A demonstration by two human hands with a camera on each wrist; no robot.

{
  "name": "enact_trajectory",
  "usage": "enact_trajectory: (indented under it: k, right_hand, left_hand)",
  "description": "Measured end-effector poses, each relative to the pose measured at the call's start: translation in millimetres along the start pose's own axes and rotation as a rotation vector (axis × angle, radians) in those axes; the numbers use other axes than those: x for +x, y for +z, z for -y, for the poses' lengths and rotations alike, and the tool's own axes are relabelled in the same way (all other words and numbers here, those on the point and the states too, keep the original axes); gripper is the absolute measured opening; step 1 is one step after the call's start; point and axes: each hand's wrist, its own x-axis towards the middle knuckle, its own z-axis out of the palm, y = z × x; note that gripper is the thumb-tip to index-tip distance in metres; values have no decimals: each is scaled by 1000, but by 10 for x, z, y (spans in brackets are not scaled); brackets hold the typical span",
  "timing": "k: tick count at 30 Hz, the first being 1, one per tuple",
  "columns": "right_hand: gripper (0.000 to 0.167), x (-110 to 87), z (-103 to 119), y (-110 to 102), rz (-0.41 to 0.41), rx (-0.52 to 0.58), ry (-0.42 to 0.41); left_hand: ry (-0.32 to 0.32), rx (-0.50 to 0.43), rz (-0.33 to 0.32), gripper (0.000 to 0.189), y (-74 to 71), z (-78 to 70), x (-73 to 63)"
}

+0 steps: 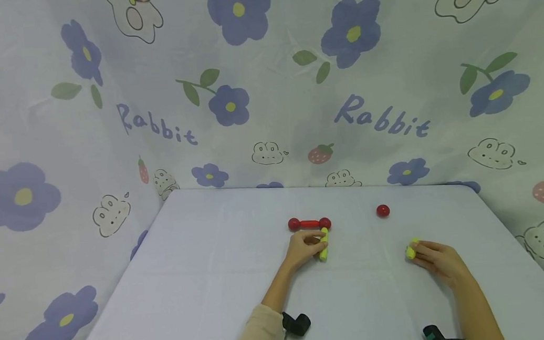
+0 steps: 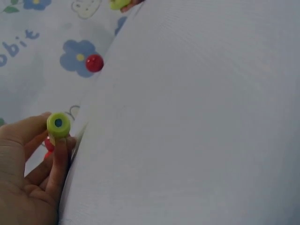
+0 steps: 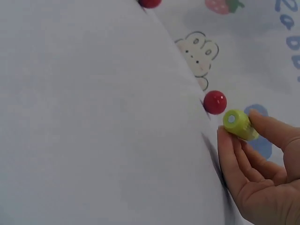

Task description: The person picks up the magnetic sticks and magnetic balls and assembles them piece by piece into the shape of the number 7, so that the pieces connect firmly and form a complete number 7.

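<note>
My left hand (image 1: 303, 248) pinches a yellow-green rod (image 1: 324, 251) between thumb and fingers, its far end right at a red ball (image 1: 325, 223). That ball sits at the right end of a short red rod (image 1: 310, 223), and another red ball (image 1: 294, 224) is at its left end. In the left wrist view, the near end of the yellow-green rod (image 2: 58, 124) shows a dark round centre. My right hand (image 1: 441, 261) pinches a second yellow-green rod (image 1: 411, 252), whose end (image 3: 232, 119) has a pale round centre in the right wrist view.
A single red ball (image 1: 383, 211) lies farther back on the white-covered table (image 1: 204, 280), between the two hands and the cloth. A patterned cloth (image 1: 286, 106) with flowers and rabbits rises behind the table and at both sides. Black wrist cameras (image 1: 297, 324) are worn on both wrists.
</note>
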Motion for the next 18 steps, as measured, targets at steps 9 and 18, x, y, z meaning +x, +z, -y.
enact_trajectory:
  k: [9,18]
  right_hand:
    - [70,-35,-28,346,30,-15,0]
    - [63,-54,-72,681,49,-41,-2]
  left_hand:
    - [-6,11,1,27,16,129,79]
    - [-25,12,-26,26,54,399,217]
